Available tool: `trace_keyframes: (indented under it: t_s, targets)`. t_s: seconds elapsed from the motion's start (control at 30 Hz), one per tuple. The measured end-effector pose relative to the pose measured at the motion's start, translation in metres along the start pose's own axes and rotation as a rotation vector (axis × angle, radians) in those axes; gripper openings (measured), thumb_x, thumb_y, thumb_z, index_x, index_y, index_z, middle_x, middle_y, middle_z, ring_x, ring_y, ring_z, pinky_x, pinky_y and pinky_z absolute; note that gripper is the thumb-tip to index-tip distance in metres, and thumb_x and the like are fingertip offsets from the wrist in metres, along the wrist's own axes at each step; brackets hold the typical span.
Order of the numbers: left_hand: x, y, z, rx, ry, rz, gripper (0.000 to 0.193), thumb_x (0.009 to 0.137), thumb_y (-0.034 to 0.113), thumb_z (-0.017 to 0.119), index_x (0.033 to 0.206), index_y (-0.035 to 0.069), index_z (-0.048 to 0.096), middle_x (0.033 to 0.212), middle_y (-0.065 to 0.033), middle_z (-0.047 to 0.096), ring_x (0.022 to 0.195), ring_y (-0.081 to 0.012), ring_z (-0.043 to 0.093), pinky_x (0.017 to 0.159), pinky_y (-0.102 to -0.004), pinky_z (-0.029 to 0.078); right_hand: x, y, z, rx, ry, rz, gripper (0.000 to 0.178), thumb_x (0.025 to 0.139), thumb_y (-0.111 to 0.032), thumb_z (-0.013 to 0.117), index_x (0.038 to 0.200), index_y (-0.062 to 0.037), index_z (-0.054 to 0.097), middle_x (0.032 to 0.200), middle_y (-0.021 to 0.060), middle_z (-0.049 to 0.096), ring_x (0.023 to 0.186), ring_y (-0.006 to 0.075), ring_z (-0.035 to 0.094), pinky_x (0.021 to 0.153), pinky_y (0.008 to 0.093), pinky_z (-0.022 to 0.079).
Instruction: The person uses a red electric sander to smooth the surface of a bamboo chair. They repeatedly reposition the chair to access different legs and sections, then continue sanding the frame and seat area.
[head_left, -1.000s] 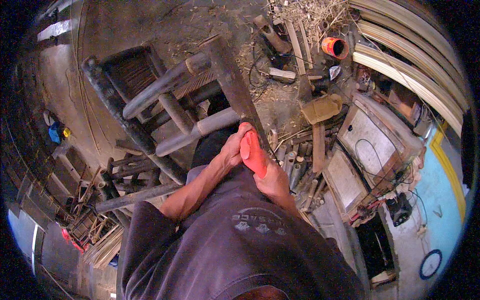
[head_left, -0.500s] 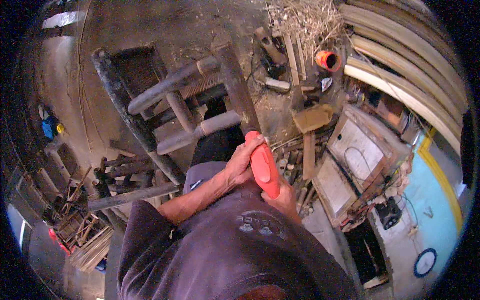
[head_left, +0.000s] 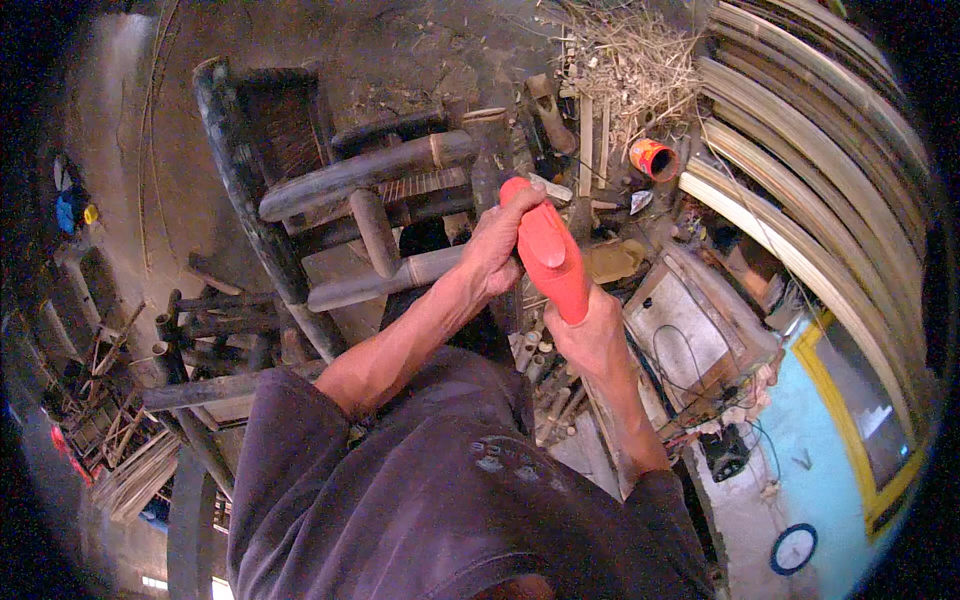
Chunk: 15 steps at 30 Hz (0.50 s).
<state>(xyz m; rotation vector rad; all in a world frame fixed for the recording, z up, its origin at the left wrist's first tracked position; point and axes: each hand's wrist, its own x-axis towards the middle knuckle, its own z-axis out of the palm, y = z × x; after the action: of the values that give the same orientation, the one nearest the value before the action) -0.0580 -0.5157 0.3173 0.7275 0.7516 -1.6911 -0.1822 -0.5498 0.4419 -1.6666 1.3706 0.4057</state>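
A long red hand tool [head_left: 546,248] with a smooth body and a pale oval on top slants over a thick bamboo post [head_left: 488,150]. My left hand [head_left: 494,246] is wrapped round its far part, thumb across the top. The near, narrow end sits in the closed fist of my right hand [head_left: 590,332]. Its working side faces down and is hidden, so I cannot tell what kind of tool it is. The post belongs to a dark bamboo chair frame [head_left: 372,185] with thick crosspieces, standing in front of me to the left.
Bent bamboo strips [head_left: 780,200] are stacked at the far right, near an orange can [head_left: 653,160] and a straw pile [head_left: 640,65]. An old wooden cabinet [head_left: 690,320] stands at right. More dark bamboo frames [head_left: 215,335] and a stick bundle [head_left: 140,480] lie at left.
Both hands have pushed the red tool forward, away from my body and slightly right, along the post. My right forearm now shows fully. The view has shifted a little.
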Motion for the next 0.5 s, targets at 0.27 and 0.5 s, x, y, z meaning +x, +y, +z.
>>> trace_keyframes:
  t_s: [0.27,0.5]
  targets:
    - [0.012,0.016,0.0,-0.061,0.035,-0.002,0.036,0.084,0.03,0.07,0.105,0.004,0.054,0.091,-0.0049,0.058,0.082,-0.0173,0.058,0.077,-0.036,0.051,0.022,-0.016,0.002,0.025,0.001,0.019,0.019,0.076,-0.009,0.062,0.09,0.0033,0.058,0.072,0.0165,0.062,0.065,0.0243,0.061,0.064,0.0364,0.048]
    - [0.02,0.015,-0.006,-0.036,0.067,0.007,0.044,0.082,0.031,0.071,0.108,0.0,0.053,0.096,-0.0071,0.057,0.087,-0.0183,0.057,0.081,-0.0358,0.05,0.029,-0.017,0.001,0.037,-0.027,0.051,0.018,0.075,-0.008,0.062,0.088,0.0034,0.057,0.071,0.0148,0.061,0.063,0.0226,0.059,0.063,0.0358,0.048]
